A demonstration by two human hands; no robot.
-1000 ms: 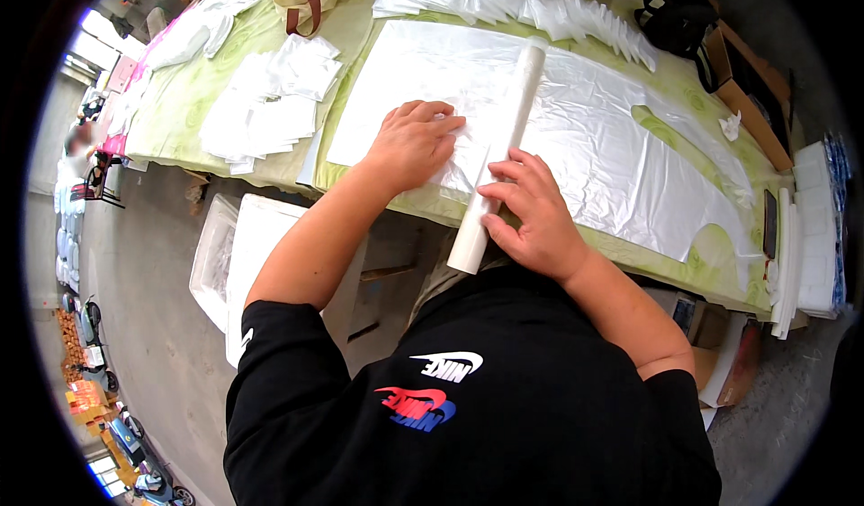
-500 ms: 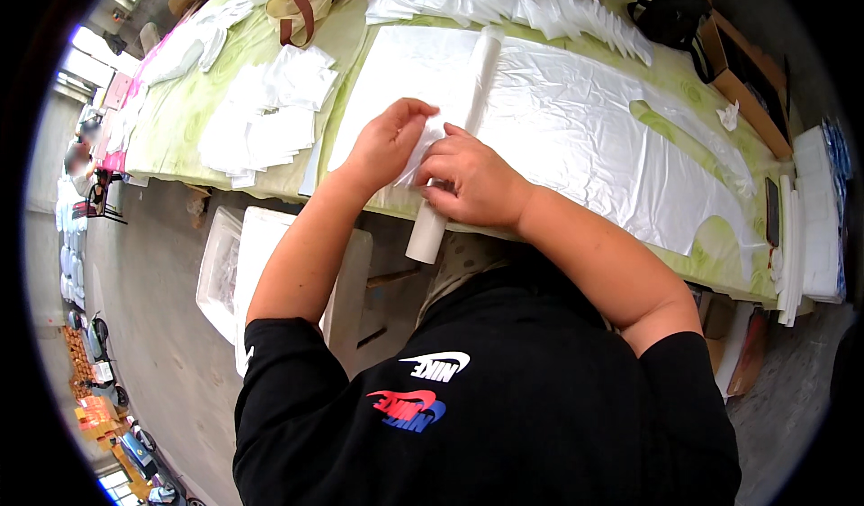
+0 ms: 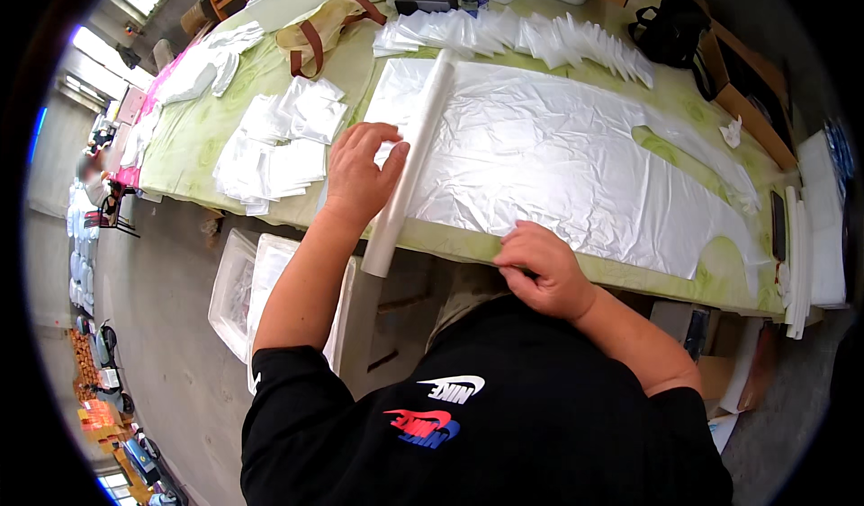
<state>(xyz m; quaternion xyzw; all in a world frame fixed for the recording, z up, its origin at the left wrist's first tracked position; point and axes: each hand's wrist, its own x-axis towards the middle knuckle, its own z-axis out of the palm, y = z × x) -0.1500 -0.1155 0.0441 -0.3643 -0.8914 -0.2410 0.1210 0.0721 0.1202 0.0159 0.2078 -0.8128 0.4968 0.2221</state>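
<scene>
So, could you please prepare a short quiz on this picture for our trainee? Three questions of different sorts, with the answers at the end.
1. Which is nearer to the white roll?
A) the left hand
B) the right hand
C) both are equally near

2. True or false: the near end of the white roll sticks out past the edge of the green-covered table.

3. Fill in the missing colour: the beige bag at the far side of the table has ____ handles.

Key: 1. A; 2. True; 3. brown.
</scene>
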